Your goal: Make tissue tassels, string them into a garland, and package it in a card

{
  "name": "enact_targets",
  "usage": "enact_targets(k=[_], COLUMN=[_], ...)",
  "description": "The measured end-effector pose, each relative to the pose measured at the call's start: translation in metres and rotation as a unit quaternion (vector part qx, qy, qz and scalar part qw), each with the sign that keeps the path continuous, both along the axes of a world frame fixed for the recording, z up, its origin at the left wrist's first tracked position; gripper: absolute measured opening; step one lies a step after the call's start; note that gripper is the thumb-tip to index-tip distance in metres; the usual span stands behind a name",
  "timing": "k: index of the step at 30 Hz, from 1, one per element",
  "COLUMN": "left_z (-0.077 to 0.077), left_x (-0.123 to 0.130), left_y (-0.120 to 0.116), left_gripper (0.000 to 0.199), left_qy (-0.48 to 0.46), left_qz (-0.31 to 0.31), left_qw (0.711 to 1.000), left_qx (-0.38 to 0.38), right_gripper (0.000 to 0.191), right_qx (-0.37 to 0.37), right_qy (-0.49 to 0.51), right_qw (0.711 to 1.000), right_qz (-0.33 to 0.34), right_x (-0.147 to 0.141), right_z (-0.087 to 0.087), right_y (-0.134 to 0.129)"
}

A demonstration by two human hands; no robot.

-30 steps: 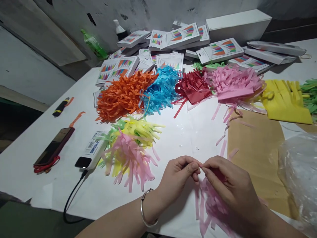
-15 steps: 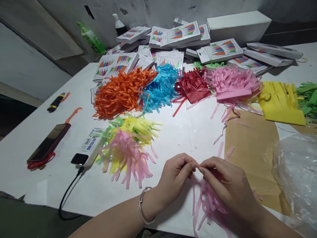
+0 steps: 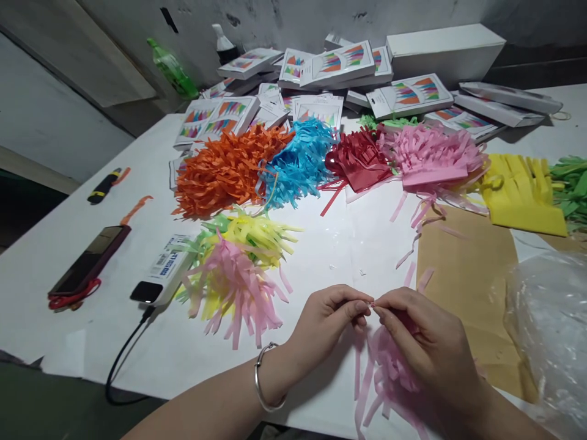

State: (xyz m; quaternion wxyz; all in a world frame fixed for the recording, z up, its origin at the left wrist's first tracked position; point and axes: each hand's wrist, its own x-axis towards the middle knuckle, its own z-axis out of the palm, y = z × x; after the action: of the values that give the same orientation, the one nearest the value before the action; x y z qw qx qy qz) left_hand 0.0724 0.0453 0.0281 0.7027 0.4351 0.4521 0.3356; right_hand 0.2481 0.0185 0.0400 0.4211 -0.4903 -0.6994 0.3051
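My left hand point(image 3: 332, 324) and my right hand point(image 3: 426, 336) meet fingertip to fingertip near the front of the table. Both pinch a small twisted bit of a pink paper tassel point(image 3: 389, 366). Its fringe hangs down below and partly behind my right hand, so much of it is hidden. To the left of my hands lies a pile of finished-looking tassels, with a pink tassel point(image 3: 238, 281) over yellow tassels point(image 3: 257, 238) and some pale green strips. A silver bangle circles my left wrist.
Orange point(image 3: 229, 171), blue point(image 3: 302, 162), red point(image 3: 360, 160), pink point(image 3: 433, 156) and yellow point(image 3: 523, 192) fringed paper lies across the table. Printed boxes point(image 3: 339, 64) are heaped behind. A phone point(image 3: 92, 260), a cabled power bank point(image 3: 165, 272), brown paper point(image 3: 463, 287) and clear plastic point(image 3: 550, 324) lie around.
Both hands have shifted very slightly to the right, still pinching together. A small pink twist now shows between the fingertips. The camera view has moved a little.
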Motion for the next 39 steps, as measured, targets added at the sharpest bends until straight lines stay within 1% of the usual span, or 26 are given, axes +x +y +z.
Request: enact_targets(k=[5,12,17,20,23,28,33,39], left_z=[-0.0006,0.0012,-0.0014,-0.0007,0.0008,-0.0002,-0.0019,-0.0006], left_x=[0.0009,0.0013,0.0016,0.0016,0.0022,0.0029,0.0026,0.0029], left_y=[-0.0017,-0.0016,-0.0018,-0.0016,-0.0007,0.0021,0.0045,0.0070], left_gripper=[0.018,0.020,0.023,0.023,0.021,0.027,0.023,0.026], left_qy=[-0.004,0.036,0.046,0.045,0.016,-0.065,-0.117,-0.149], left_qz=[0.013,0.012,0.005,0.007,0.013,0.019,0.017,0.014], left_qw=[1.000,0.998,0.996,0.996,0.999,0.995,0.985,0.972], left_qx=[-0.002,0.044,0.075,0.082,0.038,-0.069,-0.123,-0.182], right_gripper=[0.014,0.015,0.014,0.015,0.014,0.012,0.013,0.012], right_qx=[0.000,-0.062,-0.056,-0.072,-0.088,-0.070,-0.047,-0.017], right_qy=[0.009,0.016,0.016,0.024,0.030,0.017,0.006,0.008], right_qw=[1.000,0.998,0.998,0.997,0.996,0.997,0.999,1.000], right_qz=[0.006,-0.005,-0.001,0.004,-0.004,-0.008,-0.005,0.013], right_x=[-0.0022,-0.0010,-0.0010,-0.0014,-0.0008,0.0013,0.0025,0.0024], right_z=[0.0003,-0.0022,0.0002,0.0015,0.0010,-0.0006,0.0002,0.0014], right_y=[-0.0008,-0.0015,-0.0011,0.0008,0.0024,0.0020,0.0022,0.0023])
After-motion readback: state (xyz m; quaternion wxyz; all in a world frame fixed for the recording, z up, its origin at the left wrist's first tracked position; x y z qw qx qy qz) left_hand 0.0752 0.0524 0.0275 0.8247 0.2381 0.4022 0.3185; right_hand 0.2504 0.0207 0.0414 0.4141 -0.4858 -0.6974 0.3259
